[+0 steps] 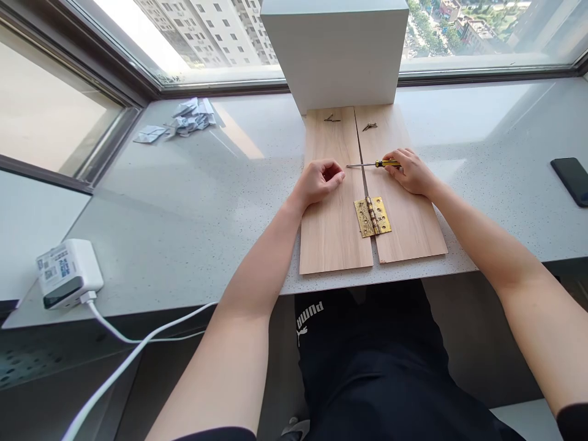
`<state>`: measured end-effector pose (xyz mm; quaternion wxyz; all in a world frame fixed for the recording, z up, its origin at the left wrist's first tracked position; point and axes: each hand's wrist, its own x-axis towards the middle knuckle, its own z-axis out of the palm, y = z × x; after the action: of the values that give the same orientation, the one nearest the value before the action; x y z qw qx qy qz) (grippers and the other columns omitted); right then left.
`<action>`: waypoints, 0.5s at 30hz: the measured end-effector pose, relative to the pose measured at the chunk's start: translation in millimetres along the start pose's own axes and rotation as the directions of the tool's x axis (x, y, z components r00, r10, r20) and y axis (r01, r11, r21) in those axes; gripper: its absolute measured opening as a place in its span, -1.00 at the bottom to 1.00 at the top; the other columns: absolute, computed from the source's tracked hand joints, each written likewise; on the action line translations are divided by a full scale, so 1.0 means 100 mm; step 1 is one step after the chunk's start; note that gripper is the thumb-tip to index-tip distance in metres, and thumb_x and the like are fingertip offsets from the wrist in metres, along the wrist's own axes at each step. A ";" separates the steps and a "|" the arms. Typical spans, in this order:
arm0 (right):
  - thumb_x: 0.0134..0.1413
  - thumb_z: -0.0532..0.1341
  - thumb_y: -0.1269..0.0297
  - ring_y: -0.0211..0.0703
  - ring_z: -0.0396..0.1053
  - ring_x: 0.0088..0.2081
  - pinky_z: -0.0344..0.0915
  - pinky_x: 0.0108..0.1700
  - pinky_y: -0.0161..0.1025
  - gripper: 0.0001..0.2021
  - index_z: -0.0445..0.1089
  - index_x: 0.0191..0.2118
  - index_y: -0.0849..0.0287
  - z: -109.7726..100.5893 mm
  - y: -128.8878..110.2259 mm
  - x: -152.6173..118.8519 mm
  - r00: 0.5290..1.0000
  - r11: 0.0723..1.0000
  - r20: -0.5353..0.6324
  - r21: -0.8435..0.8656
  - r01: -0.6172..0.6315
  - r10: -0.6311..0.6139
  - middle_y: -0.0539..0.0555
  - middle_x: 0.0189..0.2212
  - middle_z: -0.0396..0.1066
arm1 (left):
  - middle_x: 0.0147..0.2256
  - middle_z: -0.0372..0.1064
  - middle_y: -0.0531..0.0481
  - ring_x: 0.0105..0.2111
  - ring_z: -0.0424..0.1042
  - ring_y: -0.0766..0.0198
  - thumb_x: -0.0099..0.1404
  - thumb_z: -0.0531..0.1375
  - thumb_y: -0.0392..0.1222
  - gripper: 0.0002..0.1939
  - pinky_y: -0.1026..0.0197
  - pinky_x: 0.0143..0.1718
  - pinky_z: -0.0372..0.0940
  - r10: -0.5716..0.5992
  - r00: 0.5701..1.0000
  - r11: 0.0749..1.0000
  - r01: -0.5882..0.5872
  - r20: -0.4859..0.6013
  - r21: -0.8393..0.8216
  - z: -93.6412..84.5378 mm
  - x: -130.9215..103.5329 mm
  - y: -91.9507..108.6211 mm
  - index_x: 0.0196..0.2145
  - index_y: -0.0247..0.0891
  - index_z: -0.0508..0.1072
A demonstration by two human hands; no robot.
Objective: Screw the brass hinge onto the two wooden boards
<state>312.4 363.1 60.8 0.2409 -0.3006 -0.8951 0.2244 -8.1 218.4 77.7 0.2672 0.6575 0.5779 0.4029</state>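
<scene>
Black shorts (pixel 381 361) with a small white logo fill the bottom, and the legs are cut off at the edge. Above them two flat pale wood boards (pixel 335 226) lie side by side on a speckled grey counter (pixel 193 208). A shiny brass hinge (pixel 372 216) sits across their seam. The left hand (pixel 319 182) rests on the left board, curled into a loose fist, and what is inside cannot be seen. The right hand (pixel 411 171) grips a yellow-handled screwdriver (pixel 374 164) lying flat, its thin metal tip pointing left. Tiny screws (pixel 370 126) near a white box (pixel 337 52) are hard to make out
</scene>
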 end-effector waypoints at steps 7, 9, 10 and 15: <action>0.63 0.20 -0.03 0.46 0.46 0.32 0.40 0.47 0.46 -0.65 0.59 0.22 0.02 0.05 -0.03 -0.02 0.999 1.000 -0.032 -0.024 -0.019 0.018 0.35 0.24 0.66 | -0.29 0.60 -0.08 -0.25 0.51 0.08 0.41 0.40 -0.07 -0.85 0.03 -0.16 0.40 -0.019 0.998 0.998 0.016 -0.053 -0.061 0.03 0.01 0.03 -0.29 -0.15 0.60; 0.61 0.21 0.00 0.47 0.47 0.31 0.42 0.45 0.48 -0.66 0.59 0.21 0.02 0.07 -0.05 -0.03 0.999 0.999 -0.040 -0.031 -0.023 0.022 0.35 0.22 0.66 | -0.29 0.60 -0.08 -0.25 0.51 0.09 0.41 0.39 -0.07 -0.85 0.03 -0.16 0.39 -0.013 0.999 0.998 0.010 -0.040 -0.069 0.04 0.00 0.04 -0.29 -0.15 0.59; 0.61 0.21 0.01 0.47 0.47 0.30 0.42 0.45 0.49 -0.67 0.59 0.21 0.02 0.08 -0.06 -0.03 0.999 0.999 -0.044 -0.034 -0.024 0.023 0.35 0.22 0.66 | -0.28 0.60 -0.08 -0.25 0.51 0.09 0.41 0.39 -0.07 -0.85 0.03 -0.16 0.39 -0.006 1.000 0.998 0.004 -0.031 -0.067 0.04 0.00 0.05 -0.28 -0.15 0.60; 0.60 0.22 0.02 0.46 0.46 0.30 0.44 0.43 0.49 -0.68 0.60 0.21 0.01 0.10 -0.07 -0.05 0.998 0.999 -0.053 -0.044 -0.027 0.024 0.33 0.20 0.66 | -0.27 0.63 -0.10 -0.26 0.51 0.07 0.42 0.40 -0.02 -0.82 0.01 -0.18 0.42 0.004 1.000 1.000 -0.004 0.016 0.007 0.04 -0.03 0.10 -0.26 -0.15 0.63</action>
<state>307.5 351.9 55.9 0.2544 -0.3231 -0.8895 0.1993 0.8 214.5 83.1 0.2684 0.6629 0.5759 0.3961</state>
